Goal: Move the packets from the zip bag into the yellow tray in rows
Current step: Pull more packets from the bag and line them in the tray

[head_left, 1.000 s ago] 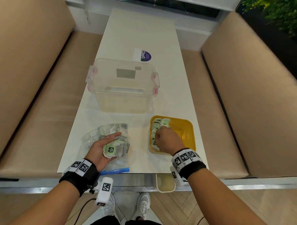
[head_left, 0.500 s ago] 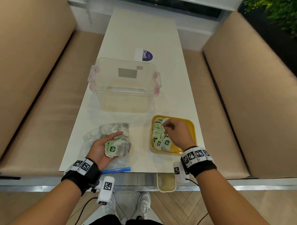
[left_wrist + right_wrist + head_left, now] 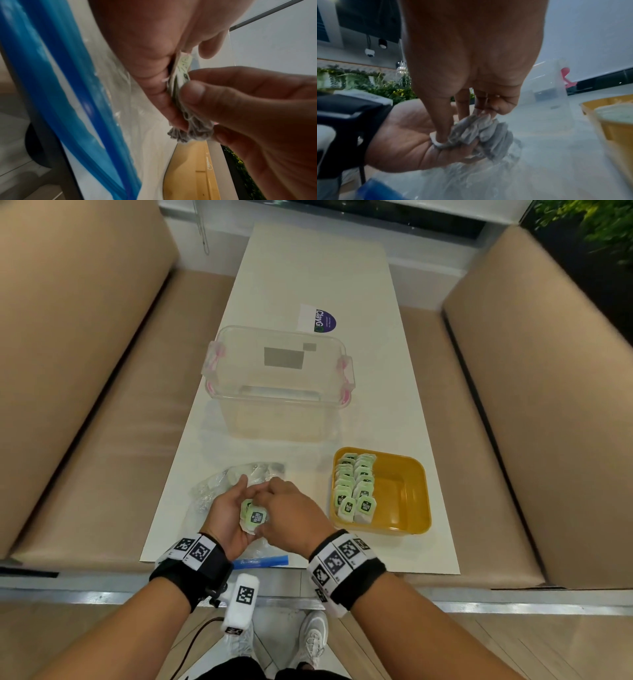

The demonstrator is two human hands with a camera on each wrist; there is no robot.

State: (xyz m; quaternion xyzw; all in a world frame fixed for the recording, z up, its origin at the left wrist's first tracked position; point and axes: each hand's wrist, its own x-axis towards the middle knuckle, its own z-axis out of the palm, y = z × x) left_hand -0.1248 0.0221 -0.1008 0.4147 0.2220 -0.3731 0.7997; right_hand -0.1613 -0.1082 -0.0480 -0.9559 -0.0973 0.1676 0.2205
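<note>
so both hands are over the clear plastic zip bag with the blue seal strip, which lies flat on the white table. left hand is palm up, fingers curled round a little bunch of green-labelled packets. right hand has thumb and fingertips pinched on that same bunch. the shallow yellow plastic tray sits just to the right, two neat rows of packets along its left side. see-through plastic storage box with pink clips is further back
</note>
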